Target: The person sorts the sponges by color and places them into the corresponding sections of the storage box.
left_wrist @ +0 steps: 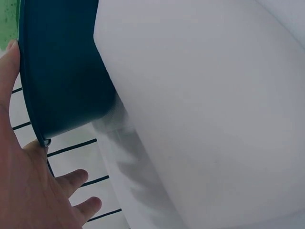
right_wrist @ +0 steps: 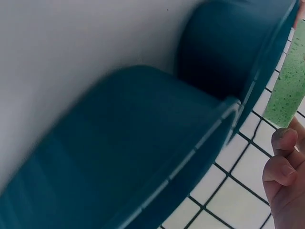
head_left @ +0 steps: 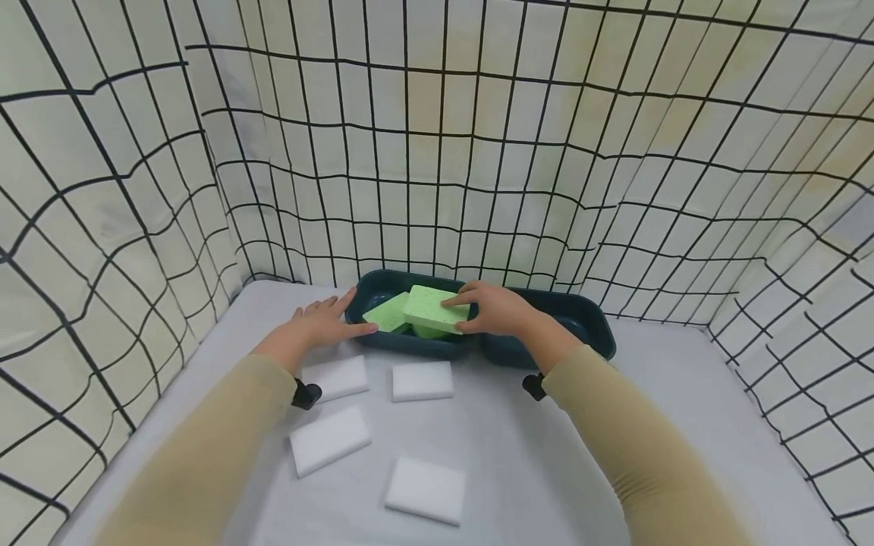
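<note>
Clearly, the right hand (head_left: 497, 309) pinches the top green block (head_left: 432, 305), thumb on its near edge and fingers (head_left: 457, 300) over its upper face; with twelve o'clock toward the far mesh, the block lies at nine o'clock from those fingers. Its long axis runs roughly nine to three, swung slightly toward four at the held end. The right hand is the nearer one, and the right wrist view shows the block above rim level, so it sits over the left tub (head_left: 410, 346) rather than flat in it.

Across at nine o'clock, the left hand (head_left: 321, 322) has its fingers spread along the left end of that tub, the thumb reaching to the near rim; it touches the tub, not the held block.

Next outward, inside the left tub, a second green block (head_left: 386, 313) slants at nine o'clock from the held one, and a third piece of green (head_left: 425, 332) shows beneath, mostly hidden.

At three o'clock, just beside, stands the right tub (head_left: 505, 353), under the right forearm. Four white blocks (head_left: 422, 381) lie on the counter (head_left: 532, 470) between six and eight o'clock from the left tub. Black mesh (head_left: 442, 73) rises at twelve.
</note>
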A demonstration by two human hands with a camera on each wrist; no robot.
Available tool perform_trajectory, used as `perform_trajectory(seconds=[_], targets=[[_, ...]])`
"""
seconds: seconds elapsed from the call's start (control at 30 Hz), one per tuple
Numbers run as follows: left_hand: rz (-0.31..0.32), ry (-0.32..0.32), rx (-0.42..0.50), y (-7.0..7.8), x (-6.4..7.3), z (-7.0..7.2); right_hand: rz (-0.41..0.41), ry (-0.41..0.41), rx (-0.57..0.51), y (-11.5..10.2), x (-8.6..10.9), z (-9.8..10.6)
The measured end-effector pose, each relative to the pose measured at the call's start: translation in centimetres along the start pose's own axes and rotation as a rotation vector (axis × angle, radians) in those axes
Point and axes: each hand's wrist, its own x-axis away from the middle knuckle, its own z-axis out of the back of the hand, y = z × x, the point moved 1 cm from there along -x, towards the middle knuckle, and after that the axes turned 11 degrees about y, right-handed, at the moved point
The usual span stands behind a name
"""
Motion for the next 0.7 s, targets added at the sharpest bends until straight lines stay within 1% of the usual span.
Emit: perform_trajectory(seconds=[0.23,0.5,0.7], targets=[[-0.003,0.005,-0.007,0.0,-0.2,-0.2,0.039,-0.025,0.015,-0.7,-1.7,-1.1],[0.013,-0.003,0.006,-0.1,-0.3,-0.4,0.043,-0.064,0.063,-1.4,-3.5,-2.6],[0.013,0.005,0.012,-0.1,-0.1,-0.3,0.05,-0.073,0.077,-1.8,-4.3,-3.2]])
